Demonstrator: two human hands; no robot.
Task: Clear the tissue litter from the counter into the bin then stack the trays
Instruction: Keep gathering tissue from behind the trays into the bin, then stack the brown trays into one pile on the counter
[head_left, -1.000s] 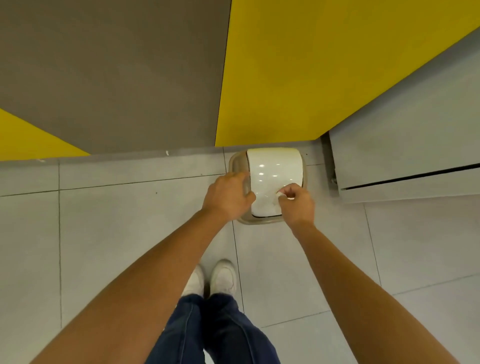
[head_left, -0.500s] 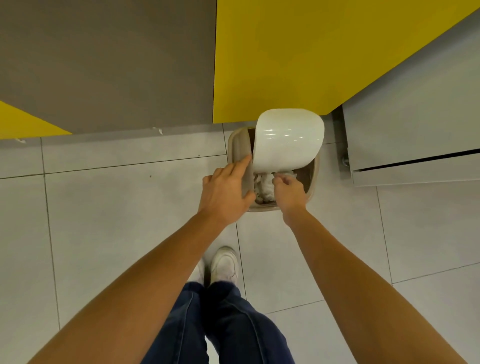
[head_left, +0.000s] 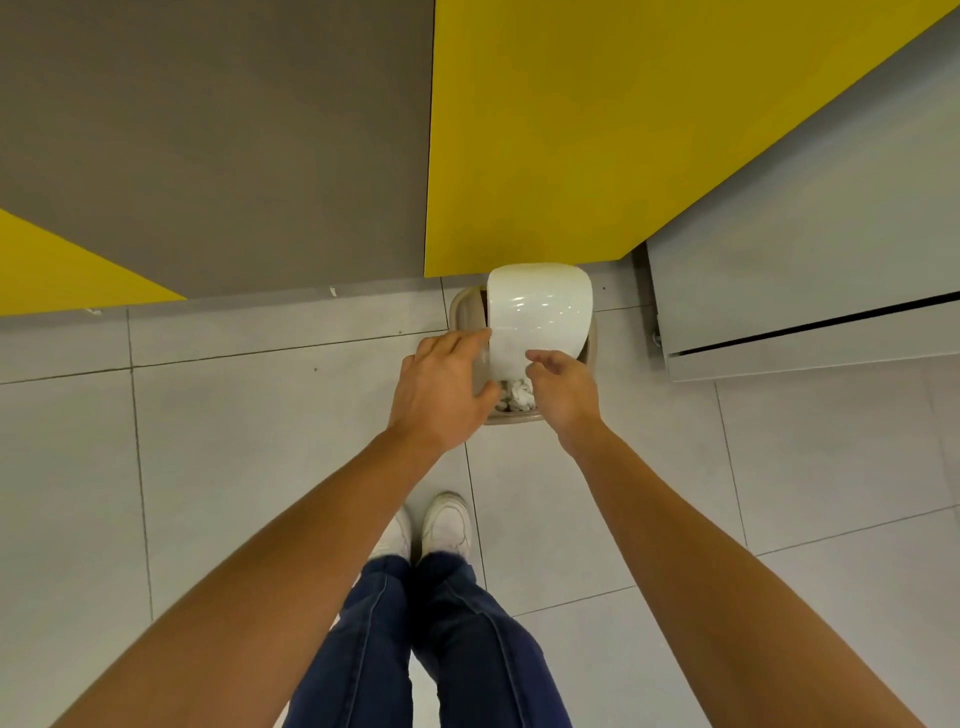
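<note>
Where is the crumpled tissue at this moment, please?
In the head view the tissue lies inside the beige bin, below the tilted white lid, between the left hand and the right hand.

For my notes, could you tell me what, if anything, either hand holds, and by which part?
Nothing is gripped. Left hand: straight fingers touch the lid at its left edge. Right hand: open over the tissue.

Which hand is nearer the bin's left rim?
Left. The left hand lies over the bin's left rim, fingertips at the lid; the right hand is across the opening, beside the tissue.
</note>
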